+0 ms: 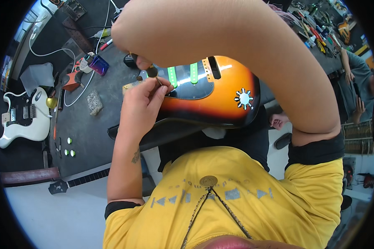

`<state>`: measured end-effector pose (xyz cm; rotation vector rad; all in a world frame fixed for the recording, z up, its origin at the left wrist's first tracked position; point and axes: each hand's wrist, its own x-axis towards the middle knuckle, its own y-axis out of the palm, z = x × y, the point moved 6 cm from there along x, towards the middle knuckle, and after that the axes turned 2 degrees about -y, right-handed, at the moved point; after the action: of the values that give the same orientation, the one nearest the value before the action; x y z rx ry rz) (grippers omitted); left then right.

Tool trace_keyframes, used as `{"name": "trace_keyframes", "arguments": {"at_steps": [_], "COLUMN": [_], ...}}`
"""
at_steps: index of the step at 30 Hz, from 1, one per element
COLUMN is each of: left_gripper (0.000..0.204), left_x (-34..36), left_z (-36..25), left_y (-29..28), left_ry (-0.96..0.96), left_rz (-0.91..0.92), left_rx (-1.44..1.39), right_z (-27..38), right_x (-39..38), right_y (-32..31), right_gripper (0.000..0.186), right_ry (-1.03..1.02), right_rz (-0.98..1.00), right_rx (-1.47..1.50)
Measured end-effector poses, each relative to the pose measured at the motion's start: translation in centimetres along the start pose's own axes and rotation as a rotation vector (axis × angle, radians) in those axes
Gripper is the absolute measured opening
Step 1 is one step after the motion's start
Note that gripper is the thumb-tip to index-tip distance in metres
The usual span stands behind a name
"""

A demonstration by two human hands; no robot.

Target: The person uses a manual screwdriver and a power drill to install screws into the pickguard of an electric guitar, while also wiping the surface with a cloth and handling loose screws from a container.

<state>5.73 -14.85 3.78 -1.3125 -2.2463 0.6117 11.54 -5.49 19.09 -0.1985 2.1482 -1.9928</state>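
An orange-to-black sunburst guitar body (230, 108) lies in front of me, with a black pickguard (197, 91), green pickups (194, 72) and a sun decal (243, 98). My right hand (133, 41) is closed on the dark handle of a screwdriver (152, 71), held upright over the pickguard's left part; my forearm hides part of the guitar. My left hand (151, 93) has its thumb and fingers pinched around the screwdriver's shaft at the pickguard, and the tip is hidden there.
At left are a white guitar body (20, 128), blue bottle (99, 65), bag of screws (94, 103), several small green-and-white knobs (69, 141) and a guitar neck (87, 177). Tools (316, 35) crowd the back right. Another person (351, 79) is at far right.
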Motion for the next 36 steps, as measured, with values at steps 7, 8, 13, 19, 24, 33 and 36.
{"name": "trace_keyframes", "arguments": {"at_steps": [7,8,13,19,24,33,36], "left_gripper": [0.011,0.011,0.021,0.029,0.013,0.016,0.015], "left_x": [0.0,0.1,-0.5,-1.9,-3.1,-1.6,-1.5], "left_z": [0.1,0.0,1.1,7.9,16.4,16.2,16.2], "left_y": [0.1,0.1,-0.7,-16.7,-20.3,-18.2,-18.4], "left_ry": [-0.006,0.0,-0.048,-0.052,-0.351,-0.27,-0.254], "left_rz": [0.0,-0.009,0.024,-0.484,-0.366,-0.201,-0.204], "left_rx": [0.002,-0.001,-0.173,-0.364,0.554,0.896,0.877], "right_z": [1.1,1.2,0.7,-2.4,-6.2,-7.6,-7.5], "right_x": [-2.0,-2.2,-1.5,-6.1,-17.2,-23.7,-24.6], "right_y": [-0.3,-0.3,-0.4,1.7,4.5,10.1,10.4], "right_gripper": [0.017,0.016,0.015,0.026,0.03,0.034,0.035], "right_ry": [-0.081,-0.072,-0.096,0.305,0.411,0.48,0.472], "right_rz": [-0.283,-0.304,-0.279,-0.269,-0.889,-1.091,-1.144], "right_rx": [-0.059,-0.057,-0.007,0.165,0.796,1.024,1.05]}}
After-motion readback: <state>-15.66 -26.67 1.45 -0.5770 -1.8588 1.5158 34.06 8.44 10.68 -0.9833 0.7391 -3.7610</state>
